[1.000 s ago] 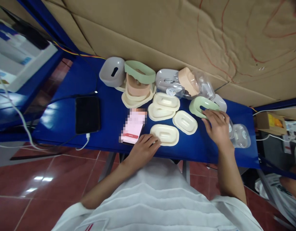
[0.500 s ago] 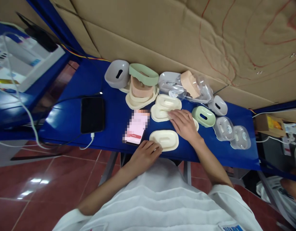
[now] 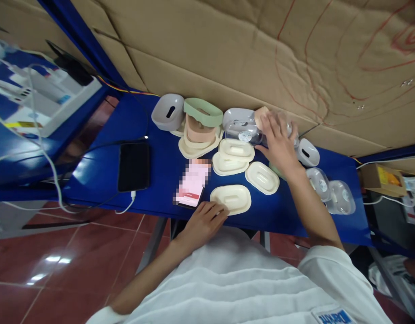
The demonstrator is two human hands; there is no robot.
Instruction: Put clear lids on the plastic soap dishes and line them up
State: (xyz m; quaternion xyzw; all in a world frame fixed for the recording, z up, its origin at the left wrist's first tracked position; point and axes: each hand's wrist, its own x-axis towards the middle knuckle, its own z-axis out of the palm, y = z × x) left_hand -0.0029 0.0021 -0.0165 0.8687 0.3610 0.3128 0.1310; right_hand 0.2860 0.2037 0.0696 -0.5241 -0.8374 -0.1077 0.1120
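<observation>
My left hand lies at the table's front edge, fingers loosely stretched over the near-left rim of a cream oval tray. Farther back, my right hand reaches with spread fingers over a peach plastic piece and clear covers, partly hiding both; whether it grips any of them is not plain. Two overlapping cream oval trays lie left of the right wrist, and another cream tray sits just in front of it. A green slotted piece is mostly covered by the wrist.
A lit phone lies left of the trays, a black device with a white cable farther left. Grey holders, a green ring and clear covers line the back and right. A cardboard wall rises behind.
My right hand has moved from the cream trays back and right to the peach piece and clear covers, uncovering one cream tray. My left hand stays by the front tray.
</observation>
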